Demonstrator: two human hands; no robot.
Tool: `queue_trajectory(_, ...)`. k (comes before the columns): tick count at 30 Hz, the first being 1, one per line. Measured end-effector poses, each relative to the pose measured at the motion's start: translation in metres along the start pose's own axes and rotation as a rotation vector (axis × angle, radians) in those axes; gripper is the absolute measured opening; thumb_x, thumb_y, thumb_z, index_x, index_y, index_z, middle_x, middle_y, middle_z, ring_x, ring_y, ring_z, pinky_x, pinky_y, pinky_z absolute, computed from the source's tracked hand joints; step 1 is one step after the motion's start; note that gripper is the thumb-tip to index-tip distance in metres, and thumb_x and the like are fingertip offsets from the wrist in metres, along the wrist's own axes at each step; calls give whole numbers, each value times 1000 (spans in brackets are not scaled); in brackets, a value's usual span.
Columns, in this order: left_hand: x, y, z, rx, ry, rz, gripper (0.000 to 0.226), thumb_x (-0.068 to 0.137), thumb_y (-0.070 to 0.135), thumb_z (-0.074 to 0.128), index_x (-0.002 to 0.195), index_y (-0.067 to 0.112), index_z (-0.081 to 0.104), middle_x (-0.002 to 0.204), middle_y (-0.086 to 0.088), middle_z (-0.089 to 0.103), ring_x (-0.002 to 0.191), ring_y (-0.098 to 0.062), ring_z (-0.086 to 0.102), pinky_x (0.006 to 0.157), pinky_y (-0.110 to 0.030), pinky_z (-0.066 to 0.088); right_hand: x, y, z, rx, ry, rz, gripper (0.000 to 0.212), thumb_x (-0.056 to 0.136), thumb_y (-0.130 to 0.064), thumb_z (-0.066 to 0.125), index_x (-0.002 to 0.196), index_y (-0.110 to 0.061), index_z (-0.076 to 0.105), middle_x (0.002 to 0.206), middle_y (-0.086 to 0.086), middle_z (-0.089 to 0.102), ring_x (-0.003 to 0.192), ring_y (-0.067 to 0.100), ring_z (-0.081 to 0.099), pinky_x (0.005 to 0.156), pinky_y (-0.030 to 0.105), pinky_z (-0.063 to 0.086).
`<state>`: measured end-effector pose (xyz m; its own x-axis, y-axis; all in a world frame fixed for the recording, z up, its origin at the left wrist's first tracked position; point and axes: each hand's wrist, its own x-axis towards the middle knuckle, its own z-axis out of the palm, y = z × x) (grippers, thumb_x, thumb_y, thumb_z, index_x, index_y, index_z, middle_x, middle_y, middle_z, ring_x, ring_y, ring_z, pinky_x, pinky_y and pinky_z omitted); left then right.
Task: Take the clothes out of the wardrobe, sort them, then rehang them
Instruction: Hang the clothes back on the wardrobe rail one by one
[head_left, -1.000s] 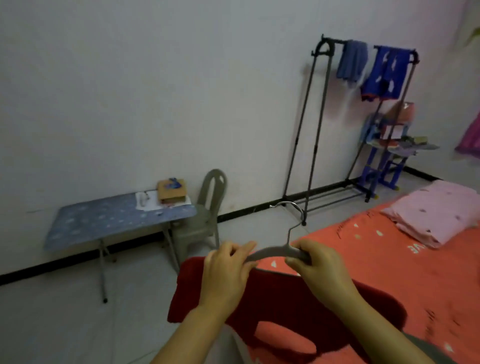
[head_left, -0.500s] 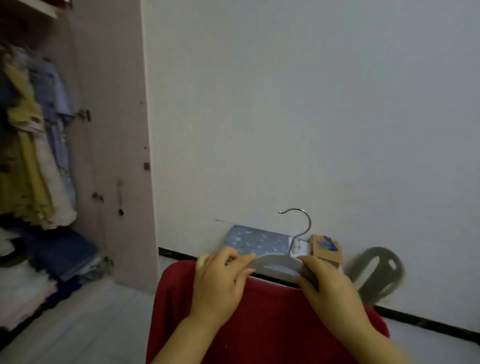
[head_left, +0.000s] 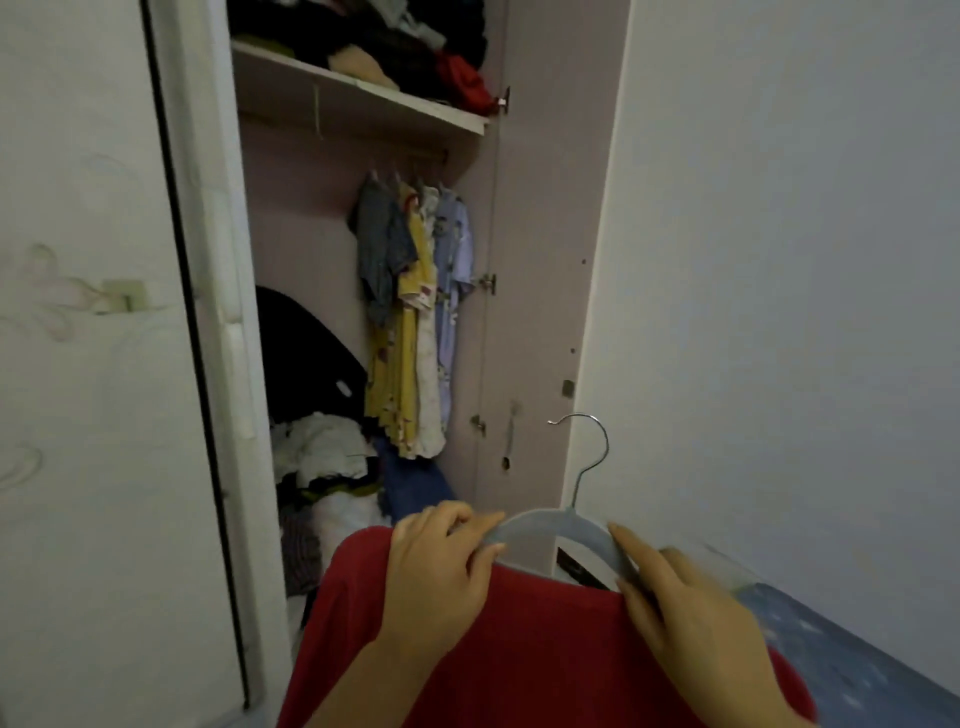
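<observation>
At 6 o'clock, nearest you, the red garment (head_left: 519, 654) hangs from the grey hanger (head_left: 545, 522), and both of your grips carry it. Your left grip (head_left: 441, 577) has its fingers curled over the hanger's left shoulder, with red cloth under the palm. Your right grip (head_left: 691, 618) pinches the right shoulder between thumb and fingers, though that side is blurred. The steel hook (head_left: 595, 441) stands up between the grips, its open end turned toward 9 o'clock. At 4 o'clock a corner of the blue patterned worktop (head_left: 841, 649) shows just beside your right wrist.

Farther off, from 10 to 12 o'clock, the wardrobe (head_left: 535, 260) stands open. Heaped clothes (head_left: 322, 457) fill its floor, a bunch of hung shirts and dresses (head_left: 415, 312) crowds the right side at 12 o'clock, and a shelf (head_left: 358, 98) of bundled clothes sits above. The rail itself is hard to make out.

This looks like the rehanging step. To do it well, first check that the red collar sits even on both hanger shoulders — a lopsided garment may slide off. Then free one grip and take the hanger by its neck, so you can steer the hook. Lift it above rail height, aim just left of the hung bunch, and lower it until it seats.
</observation>
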<state>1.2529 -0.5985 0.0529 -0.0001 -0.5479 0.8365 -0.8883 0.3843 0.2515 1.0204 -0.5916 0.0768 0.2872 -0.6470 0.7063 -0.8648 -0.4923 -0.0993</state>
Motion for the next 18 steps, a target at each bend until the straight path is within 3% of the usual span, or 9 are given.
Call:
queue_trajectory(2,12,-21,5,33,15,-36,30,85,39,50,100,24,71,84,10,58,76,-4,48,67,-25,38,24,0,21,34,5,-69,46,79,-35,47,125,-29,46,69,-6,57,45,9,52,40,11,23)
queue_trajectory(5,32,-51,17,65,43,-84,33,84,40,51,100,21,72,84,9,60,75,-3,48,70,-26,41,63,4,54,83,3,-148,49,82,-35,46,131,-30,43,70,-6,57,48,8,51,38,14,33)
queue_trajectory(8,54,-84,36,76,75,-115,34,82,41,51,100,21,72,82,10,59,74,-2,50,72,-26,39,102,8,88,57,9,-202,50,82,-36,40,132,-31,42,70,-6,57,48,7,50,41,9,24)
queue_trajectory(11,79,-124,59,57,103,-111,33,82,39,52,100,20,72,80,12,57,74,1,45,70,-26,40,143,9,126,32,46,-264,55,81,-31,61,133,-30,43,71,-6,56,48,6,50,39,9,26)
queue_trajectory(13,100,-151,75,30,127,-135,33,83,40,52,101,21,72,80,16,53,73,2,44,67,-30,46,174,10,150,55,33,-294,73,70,-21,80,133,-29,45,72,-7,56,48,7,50,35,14,35)
queue_trajectory(15,124,-176,91,20,148,-165,34,83,41,51,102,21,72,82,19,49,74,0,46,66,-35,51,209,13,171,39,36,-313,75,69,-18,81,134,-29,46,72,-6,55,47,8,50,32,19,40)
queue_trajectory(18,157,-211,109,41,150,-189,35,83,41,50,102,20,71,83,13,56,74,-5,53,68,-36,52,256,14,202,15,73,-338,65,76,-21,69,135,-31,43,71,-6,55,47,8,49,30,20,39)
